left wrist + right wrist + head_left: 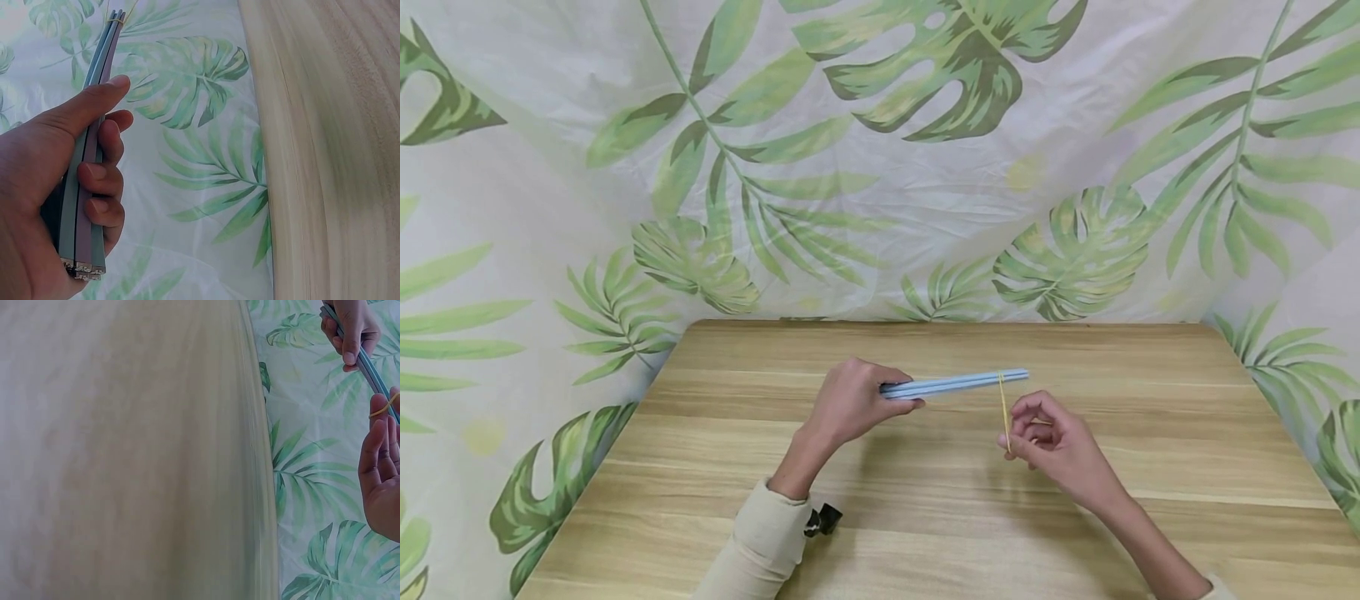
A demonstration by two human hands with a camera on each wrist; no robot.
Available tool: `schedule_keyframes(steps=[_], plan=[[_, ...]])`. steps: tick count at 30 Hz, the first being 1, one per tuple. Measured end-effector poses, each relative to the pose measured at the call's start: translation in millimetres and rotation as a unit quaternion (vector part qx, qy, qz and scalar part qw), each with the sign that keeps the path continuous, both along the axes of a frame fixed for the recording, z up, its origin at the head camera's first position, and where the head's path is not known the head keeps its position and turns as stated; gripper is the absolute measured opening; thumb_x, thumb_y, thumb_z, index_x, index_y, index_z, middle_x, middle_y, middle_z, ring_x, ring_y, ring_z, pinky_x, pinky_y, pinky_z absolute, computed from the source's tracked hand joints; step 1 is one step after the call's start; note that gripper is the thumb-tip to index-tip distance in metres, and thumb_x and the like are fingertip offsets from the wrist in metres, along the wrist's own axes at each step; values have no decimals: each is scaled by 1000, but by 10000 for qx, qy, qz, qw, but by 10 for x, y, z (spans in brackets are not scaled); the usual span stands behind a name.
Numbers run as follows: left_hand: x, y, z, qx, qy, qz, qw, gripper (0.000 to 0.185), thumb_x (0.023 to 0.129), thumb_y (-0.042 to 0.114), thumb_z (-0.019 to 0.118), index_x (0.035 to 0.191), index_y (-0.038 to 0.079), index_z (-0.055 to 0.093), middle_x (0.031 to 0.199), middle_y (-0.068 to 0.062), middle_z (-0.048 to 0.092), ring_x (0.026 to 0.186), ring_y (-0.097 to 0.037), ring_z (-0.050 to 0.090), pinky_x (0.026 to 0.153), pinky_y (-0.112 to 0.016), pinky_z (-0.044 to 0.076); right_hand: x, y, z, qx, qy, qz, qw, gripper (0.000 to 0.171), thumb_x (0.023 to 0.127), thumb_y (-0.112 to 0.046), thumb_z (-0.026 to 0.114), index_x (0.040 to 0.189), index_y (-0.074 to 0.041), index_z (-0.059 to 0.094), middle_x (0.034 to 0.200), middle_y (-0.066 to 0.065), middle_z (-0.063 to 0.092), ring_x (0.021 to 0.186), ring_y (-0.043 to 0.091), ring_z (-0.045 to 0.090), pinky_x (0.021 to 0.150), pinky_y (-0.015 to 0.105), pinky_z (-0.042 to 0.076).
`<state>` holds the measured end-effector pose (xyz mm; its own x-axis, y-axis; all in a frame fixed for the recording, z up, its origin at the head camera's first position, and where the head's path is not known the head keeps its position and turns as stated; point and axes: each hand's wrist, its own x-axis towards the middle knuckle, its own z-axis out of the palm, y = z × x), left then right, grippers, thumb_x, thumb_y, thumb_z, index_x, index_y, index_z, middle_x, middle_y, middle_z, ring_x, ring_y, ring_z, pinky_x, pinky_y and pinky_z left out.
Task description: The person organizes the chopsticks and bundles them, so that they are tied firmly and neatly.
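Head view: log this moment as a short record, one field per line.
left hand: grips one end of the bundle of blue strips, held level above the table
right hand: pinches the yellow rubber band
rubber band: looped over the bundle near its free end, stretched down
backdrop: leaf-print cloth

Pale blue strips (pixel 955 383), yellow rubber band (pixel 1003 410), light wood-grain table (pixel 925 517), white backdrop (pixel 880 167) w/ green leaf print
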<state>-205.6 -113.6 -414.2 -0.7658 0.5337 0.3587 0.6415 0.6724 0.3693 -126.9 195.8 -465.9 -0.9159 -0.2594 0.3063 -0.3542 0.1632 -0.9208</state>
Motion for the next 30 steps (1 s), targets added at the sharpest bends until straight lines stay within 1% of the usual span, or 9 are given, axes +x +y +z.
schedule_keyframes(steps=[7, 11, 15, 18, 21, 23, 24, 26, 30], plan=[[-10, -3, 0, 64, -119, 86, 9999, 18, 85, 38, 91, 94, 23, 87, 78, 11, 79, 55, 4, 47, 53, -17, 36, 16, -41, -28, 121, -88, 122, 9998, 26, 96, 2, 76, 116, -2, 61, 92, 1, 70, 77, 11, 73, 60, 28, 57], [-6, 1, 11, 118, -222, 89, 9996, 19, 85, 37, 92, 95, 22, 87, 79, 10, 80, 55, 3, 47, 53, -17, 36, 37, -78, -40, 178, -53, 165, 9997, 24, 95, 4, 76, 115, -6, 65, 93, -2, 71, 79, 8, 72, 61, 28, 57], [-4, 4, 15, 121, -291, 91, 9995, 19, 85, 36, 92, 95, 21, 87, 79, 9, 80, 54, 3, 46, 53, -17, 36, 44, -111, -54, 252, 140, 190, 9994, 27, 95, 3, 76, 120, -6, 70, 92, -2, 73, 80, 7, 72, 61, 27, 57], [-8, 4, 2, 156, -385, 94, 9991, 18, 84, 36, 92, 94, 21, 87, 79, 8, 80, 54, 3, 48, 53, -18, 37, 37, -126, -58, 416, 536, 234, 9974, 38, 95, 3, 76, 132, -4, 71, 94, -1, 73, 81, 5, 71, 61, 26, 57], [-16, 4, -12, 191, -566, 96, 9982, 18, 84, 35, 93, 92, 21, 87, 79, 8, 80, 55, 3, 49, 54, -18, 40, 38, -139, -54, 780, 1094, 334, 9904, 60, 94, 3, 77, 151, -7, 61, 102, 2, 71, 82, 2, 71, 61, 25, 58], [-20, 4, -13, 224, -722, 99, 9971, 17, 84, 34, 93, 92, 21, 87, 79, 8, 80, 56, 2, 50, 55, -18, 41, 49, -144, -44, 1070, 1379, 376, 9839, 75, 94, 1, 79, 161, -10, 49, 111, 4, 70, 83, 0, 71, 63, 24, 58], [-22, 4, -13, 238, -787, 96, 9966, 16, 84, 34, 93, 92, 20, 87, 79, 8, 80, 56, 2, 51, 56, -18, 42, 60, -144, -36, 1175, 1423, 380, 9821, 82, 93, 0, 79, 165, -12, 43, 115, 5, 70, 83, -1, 71, 63, 24, 58], [-25, 5, -12, 286, -909, 110, 9954, 16, 84, 33, 93, 92, 21, 87, 79, 9, 79, 57, 2, 51, 56, -19, 42, 81, -146, -20, 1289, 1411, 315, 9811, 93, 92, -1, 81, 170, -11, 31, 122, 9, 70, 82, -2, 70, 64, 24, 59], [-19, 15, 0, 386, -1036, 210, 9937, 17, 85, 33, 92, 93, 20, 87, 78, 8, 79, 57, 0, 50, 56, -20, 41, 111, -165, 7, 968, 957, 181, 9905, 115, 89, 1, 84, 174, -15, 8, 129, 19, 68, 79, 1, 72, 64, 28, 61]])
